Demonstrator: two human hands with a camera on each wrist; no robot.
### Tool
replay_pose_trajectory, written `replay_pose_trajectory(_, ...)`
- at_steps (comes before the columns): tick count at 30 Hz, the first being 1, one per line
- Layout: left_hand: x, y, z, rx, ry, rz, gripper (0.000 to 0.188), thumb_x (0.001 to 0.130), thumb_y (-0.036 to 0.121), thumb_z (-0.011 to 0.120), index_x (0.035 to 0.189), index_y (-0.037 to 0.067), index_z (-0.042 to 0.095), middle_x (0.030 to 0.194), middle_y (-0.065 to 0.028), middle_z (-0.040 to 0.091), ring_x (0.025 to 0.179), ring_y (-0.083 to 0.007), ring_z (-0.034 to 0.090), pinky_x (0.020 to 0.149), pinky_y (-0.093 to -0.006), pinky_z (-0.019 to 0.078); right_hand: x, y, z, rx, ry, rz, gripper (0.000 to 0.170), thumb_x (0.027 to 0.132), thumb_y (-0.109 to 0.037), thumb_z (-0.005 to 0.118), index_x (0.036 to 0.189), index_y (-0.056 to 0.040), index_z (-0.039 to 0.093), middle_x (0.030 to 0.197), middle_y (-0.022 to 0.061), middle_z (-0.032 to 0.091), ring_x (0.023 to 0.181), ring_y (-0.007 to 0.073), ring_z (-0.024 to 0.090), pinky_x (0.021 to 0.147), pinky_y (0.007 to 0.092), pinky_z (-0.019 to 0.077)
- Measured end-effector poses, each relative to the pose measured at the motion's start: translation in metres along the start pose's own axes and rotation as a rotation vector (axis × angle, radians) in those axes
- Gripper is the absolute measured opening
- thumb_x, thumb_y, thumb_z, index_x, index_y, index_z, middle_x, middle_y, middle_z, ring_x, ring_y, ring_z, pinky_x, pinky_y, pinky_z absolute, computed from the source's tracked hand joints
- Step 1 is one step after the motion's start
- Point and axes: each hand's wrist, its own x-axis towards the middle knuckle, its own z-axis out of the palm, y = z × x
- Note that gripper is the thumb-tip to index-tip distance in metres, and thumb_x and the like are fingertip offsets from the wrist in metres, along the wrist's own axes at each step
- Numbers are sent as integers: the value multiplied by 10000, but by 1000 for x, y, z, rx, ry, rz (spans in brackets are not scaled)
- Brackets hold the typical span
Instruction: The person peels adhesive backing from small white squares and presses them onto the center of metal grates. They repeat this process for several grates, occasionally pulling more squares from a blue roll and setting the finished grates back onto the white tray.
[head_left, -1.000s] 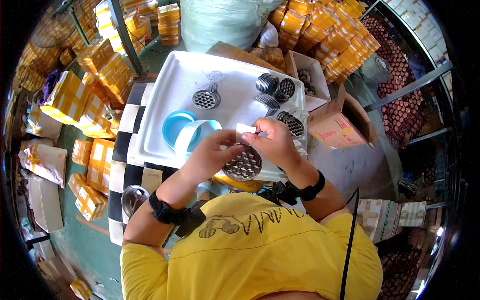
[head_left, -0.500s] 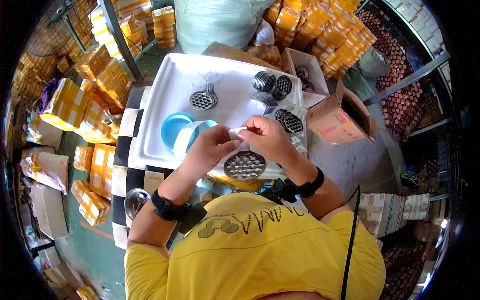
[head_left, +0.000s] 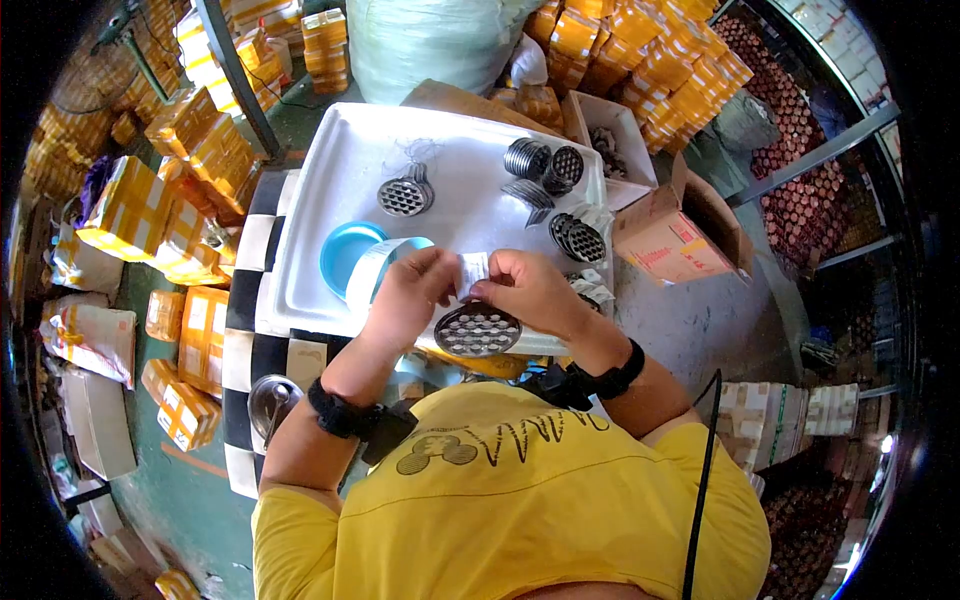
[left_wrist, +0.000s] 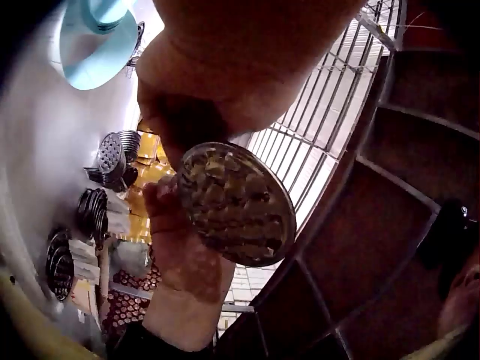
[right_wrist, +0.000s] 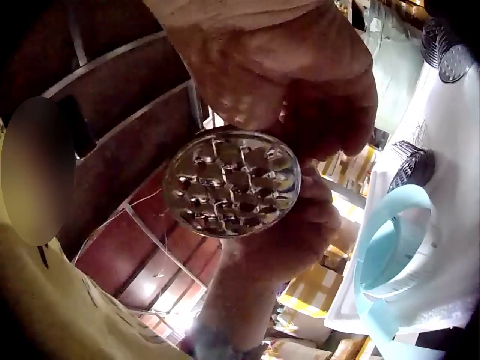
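Observation:
A white printed label (head_left: 473,272) stands between my two hands in the head view. My left hand (head_left: 408,295) pinches its left side with thumb and fingers, and my right hand (head_left: 535,292) pinches its right side. Just below the label, in front of my chest, is a round metal disc (head_left: 478,328) full of holes. In the left wrist view the disc (left_wrist: 236,202) shows a raised pattern across its face. From the right wrist the disc (right_wrist: 232,184) sits below the fingers, which hide whatever joins it to the label.
A white tray (head_left: 300,270) lies on a checkered cloth (head_left: 238,350). It bears a light-blue roll of labels (head_left: 350,255) and several stacks of similar discs (head_left: 405,196), some with white labels. An open carton (head_left: 680,245) stands right of it; taped boxes (head_left: 205,330) fill the left.
The label was bunched between the fingers half a second ago; now it stands flat with its print showing. The disc has shifted slightly left since then. Both hands stay close together.

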Motion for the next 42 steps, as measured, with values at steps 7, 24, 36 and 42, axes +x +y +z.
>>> replay_pose_trajectory(7, 2, -9, -8, -190, -100, 9, 286, 869, 256, 536, 979, -8, 515, 803, -53, 565, 722, -104, 532, 629, -228, 426, -8, 3, 4, -80, 82, 39, 81, 797, -55, 602, 797, 18, 568, 719, 16, 586, 659, 48, 512, 567, 208, 433)
replay_pose_trajectory(24, 7, -43, 30, 276, -129, 72, 135, 808, 106, 589, 862, -4, 531, 721, -35, 571, 691, -126, 553, 639, -256, 447, -38, 42, 13, -90, 328, -101, 212, 677, -123, 628, 826, -3, 535, 739, 197, 579, 712, 377, 572, 604, 405, 449)
replay_pose_trajectory(36, 6, -55, 44, 678, -230, 74, 107, 745, 73, 584, 841, 26, 583, 679, -154, 587, 598, -264, 580, 548, -329, 437, -50, 55, 4, -251, 331, -179, 130, 730, -109, 629, 823, -36, 574, 727, 126, 582, 680, 305, 572, 597, 343, 448)
replay_pose_trajectory(42, 4, -60, 39, 832, -217, 130, 145, 803, 143, 557, 813, -1, 576, 736, -198, 589, 662, -325, 578, 583, -374, 433, -45, 63, 8, -298, 272, -136, 131, 735, -141, 620, 830, -56, 592, 759, 128, 598, 710, 310, 578, 609, 358, 453)
